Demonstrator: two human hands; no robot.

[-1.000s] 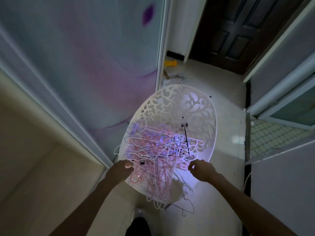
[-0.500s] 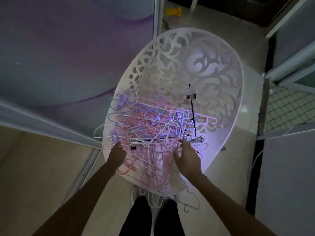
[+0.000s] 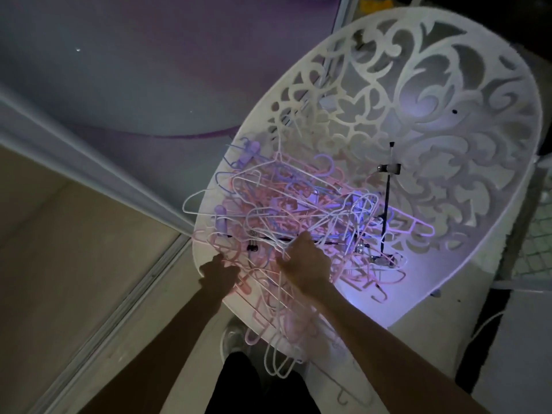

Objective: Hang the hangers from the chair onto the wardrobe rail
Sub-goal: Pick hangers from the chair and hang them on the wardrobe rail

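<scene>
Tangled hangers (image 3: 286,216), frame centre, on chair (image 3: 418,115): light, stiff, snag-prone; lift by hooks. Left hand (image 3: 218,273) and right hand (image 3: 304,264) buried in pile; grip cannot be told.

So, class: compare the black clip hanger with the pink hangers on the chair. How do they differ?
The black clip hanger is dark, with a straight bar and metal clips; the pink hangers are pale and curved. It lies mostly apart, toward the backrest; they lie tangled under both hands, some spilling over the front edge. All rest on the chair.
</scene>
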